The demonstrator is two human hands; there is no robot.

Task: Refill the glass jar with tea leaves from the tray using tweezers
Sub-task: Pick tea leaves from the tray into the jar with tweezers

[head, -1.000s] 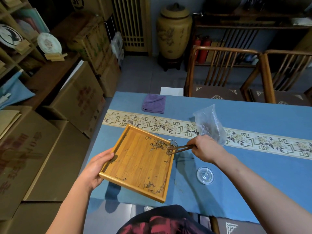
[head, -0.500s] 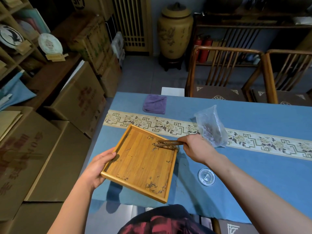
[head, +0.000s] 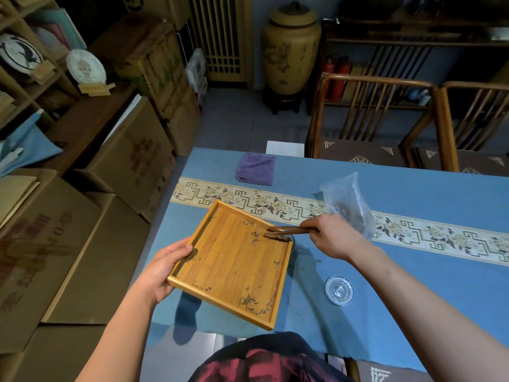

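- Tea leaves (head: 254, 303) lie thin on the bamboo tray (head: 228, 271), mostly in its near right corner; most seem already moved.
- Left hand (head: 161, 274) grips the tray's left edge, holding it tilted above the table (head: 413, 271).
- Tweezers (head: 286, 231), pinched by the right hand (head: 334, 238), sweep leaves at the tray's right rim.
- Glass jar (head: 293, 241) is barely visible beneath that rim.
- Jar lid (head: 339, 290) lies well apart.

A square wooden tray (head: 234, 260) is held tilted above the near edge of the blue surface (head: 413, 271), with a few dark tea leaves (head: 252, 301) scattered in its near and far corners. Brown wooden tweezers (head: 286, 231) lie across its far right corner, tips on the leaves. A glass jar's rim (head: 293, 242) barely shows behind that corner, its round glass lid (head: 339, 290) lying flat nearby.
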